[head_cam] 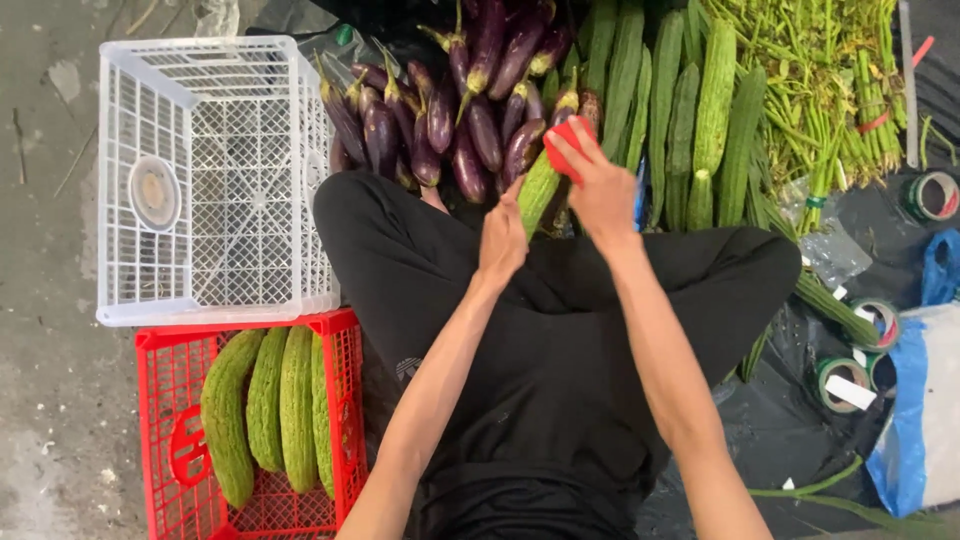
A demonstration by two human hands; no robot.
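Note:
My left hand (502,238) grips the lower end of a green ridged gourd (538,190) that points up and away from me. My right hand (600,185) holds a small red tool (568,138) against the gourd's upper end. Both hands work above my lap, over black trousers (560,330). Just beyond the gourd lies a pile of purple eggplants (470,110). To the right of it lie several long green gourds (690,110).
A white plastic crate (140,300) stands at upper left. Below it a red crate (155,430) holds several bitter gourds (265,405). Bundled green stalks (830,90) lie at upper right. Tape rolls (845,380) and a blue-white bag (925,400) sit on the right.

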